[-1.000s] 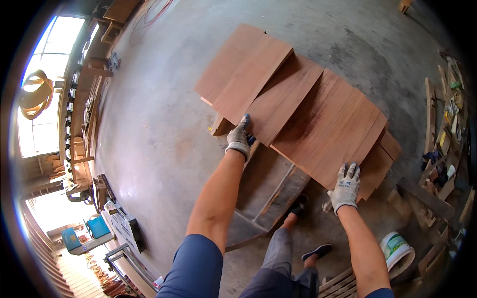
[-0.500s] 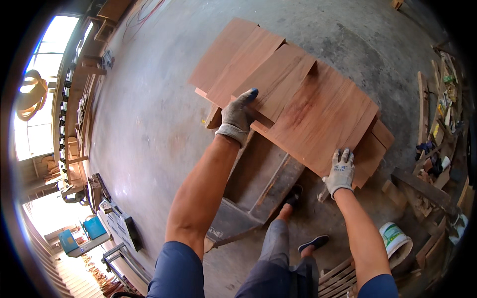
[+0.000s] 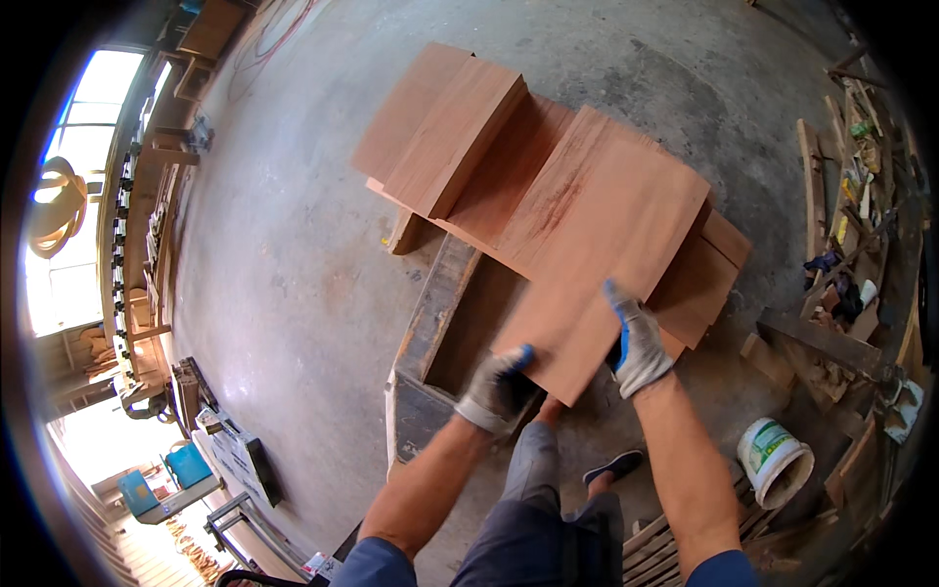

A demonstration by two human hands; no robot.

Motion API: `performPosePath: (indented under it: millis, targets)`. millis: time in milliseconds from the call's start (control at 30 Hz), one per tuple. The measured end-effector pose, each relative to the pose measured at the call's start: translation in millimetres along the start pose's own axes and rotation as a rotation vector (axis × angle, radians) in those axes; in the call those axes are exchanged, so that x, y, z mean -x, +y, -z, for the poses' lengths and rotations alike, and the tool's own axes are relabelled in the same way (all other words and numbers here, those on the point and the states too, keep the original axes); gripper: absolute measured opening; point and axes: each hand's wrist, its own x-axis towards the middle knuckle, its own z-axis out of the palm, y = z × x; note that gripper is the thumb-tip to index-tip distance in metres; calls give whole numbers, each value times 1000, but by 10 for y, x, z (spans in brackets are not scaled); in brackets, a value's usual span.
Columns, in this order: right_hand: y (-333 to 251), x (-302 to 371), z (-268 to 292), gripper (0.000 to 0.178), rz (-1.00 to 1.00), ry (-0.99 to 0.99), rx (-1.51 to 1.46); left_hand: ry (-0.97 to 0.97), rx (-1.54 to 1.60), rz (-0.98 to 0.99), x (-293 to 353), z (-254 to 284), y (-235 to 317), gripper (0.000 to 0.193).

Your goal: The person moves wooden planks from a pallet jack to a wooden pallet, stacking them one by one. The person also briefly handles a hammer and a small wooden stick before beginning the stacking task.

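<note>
One reddish-brown board [image 3: 611, 264] lying over the other boards [image 3: 450, 127], near end jutting toward the body; cannot tell if resting flat or slightly lifted. Left hand [image 3: 494, 391], gloved, curled at the near left corner, thumb on top, fingers out of sight; right hand [image 3: 636, 342], also gloved, closed about the right long edge, thumb on the face, remaining fingers hidden. Both apparently gripping, firmness impossible to judge; thumbs and board slightly blurred. Underneath, worn stand [image 3: 440, 308], mostly covered by boards, lower part lost behind left hand and forearm. One foot nearly hidden past the board's near corner, other in dark shoe [image 3: 614, 467]. White bucket [image 3: 758, 440] beside right forearm, inside hard to see. Scrap wood [image 3: 822, 341] fading into dark right rim. Slats [image 3: 646, 548] cut off below.
</note>
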Motion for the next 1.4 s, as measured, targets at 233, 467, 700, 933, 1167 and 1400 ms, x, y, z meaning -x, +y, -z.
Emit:
performPosePath:
  millis: [233,467,700,933,1167,1400]
  targets:
    - [96,203,681,38,174,300,525,231,-275,127,-877,595,-25,49]
    - [-77,-62,494,44,150,492,1338,351,-452,-112,-2116,409,465,47]
    - [-7,-92,418,43,135,492,1387,463,-266,-135,-2384,379,598,58]
    - [-14,-137,405,44,157,511,1368,408,-271,-229,-2333,124,731,53]
    - [-8,-117,426,45,96,516,1363,74,-328,-205,-1772,-621,1150,40]
    - [216,235,672,48,148,439,1320,74,-372,-335,-891,-618,943,9]
